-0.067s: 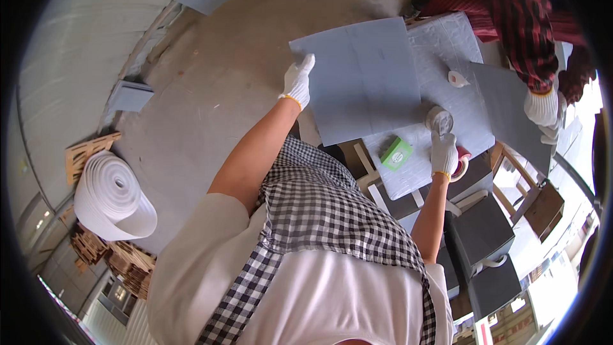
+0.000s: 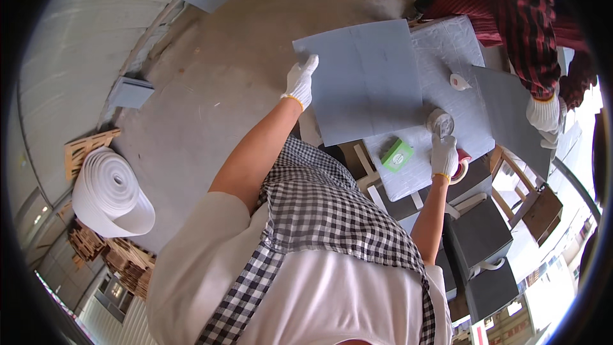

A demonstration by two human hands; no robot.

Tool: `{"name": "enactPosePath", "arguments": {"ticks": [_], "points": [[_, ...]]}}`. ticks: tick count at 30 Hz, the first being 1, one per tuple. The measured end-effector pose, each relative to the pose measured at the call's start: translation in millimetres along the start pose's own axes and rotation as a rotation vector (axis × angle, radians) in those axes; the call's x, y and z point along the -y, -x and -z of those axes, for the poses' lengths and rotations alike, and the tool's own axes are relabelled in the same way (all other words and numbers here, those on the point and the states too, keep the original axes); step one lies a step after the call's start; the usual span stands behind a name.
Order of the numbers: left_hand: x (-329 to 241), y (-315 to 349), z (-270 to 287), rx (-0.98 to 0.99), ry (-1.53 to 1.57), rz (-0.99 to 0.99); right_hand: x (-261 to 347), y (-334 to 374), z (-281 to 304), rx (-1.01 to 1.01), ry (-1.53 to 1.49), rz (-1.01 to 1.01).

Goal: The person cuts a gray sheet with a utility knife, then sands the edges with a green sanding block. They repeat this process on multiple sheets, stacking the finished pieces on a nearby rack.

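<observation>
My gloved left hand (image 2: 300,83) is closed on the left edge of the grey panel (image 2: 364,80) at upper centre of the frame, presumably because that side overhangs the film-covered worktop (image 2: 412,181). Right of centre, my gloved right hand (image 2: 444,156) curls against the pale tape roll (image 2: 440,121), beside the panel's lower right corner; whether it grips, I cannot tell.

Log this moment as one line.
left hand: gripping grey panel | right hand: at clear tape | green box: on wrapped surface | co-worker: right
</observation>
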State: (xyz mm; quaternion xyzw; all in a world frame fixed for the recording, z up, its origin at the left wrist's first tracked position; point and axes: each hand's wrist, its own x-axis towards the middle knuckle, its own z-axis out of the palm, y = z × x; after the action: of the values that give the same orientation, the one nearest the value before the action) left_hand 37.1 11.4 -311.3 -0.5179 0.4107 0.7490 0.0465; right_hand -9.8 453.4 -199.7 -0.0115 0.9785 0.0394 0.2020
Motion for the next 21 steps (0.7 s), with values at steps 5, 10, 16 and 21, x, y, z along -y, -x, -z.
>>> {"name": "enactPosePath", "arguments": {"ticks": [5,10,16,21], "points": [[0.2,15.4,1.5,0.098,0.042,0.012,-25.6,-8.0,-13.8,-0.037,-0.128,0.085],[-2.1,29.3,6.8,0.112,-0.043,0.027,2.0,14.4,38.9,-0.089,-0.286,-0.137],[-10.0,24.3,15.0,0.138,-0.236,-0.071,159.2,23.3,62.1,-0.022,-0.69,0.138],[-33.7,42.9,14.0,0.273,-0.006,-0.024,292.1,-23.1,27.8,0.115,-0.73,0.415]]}}
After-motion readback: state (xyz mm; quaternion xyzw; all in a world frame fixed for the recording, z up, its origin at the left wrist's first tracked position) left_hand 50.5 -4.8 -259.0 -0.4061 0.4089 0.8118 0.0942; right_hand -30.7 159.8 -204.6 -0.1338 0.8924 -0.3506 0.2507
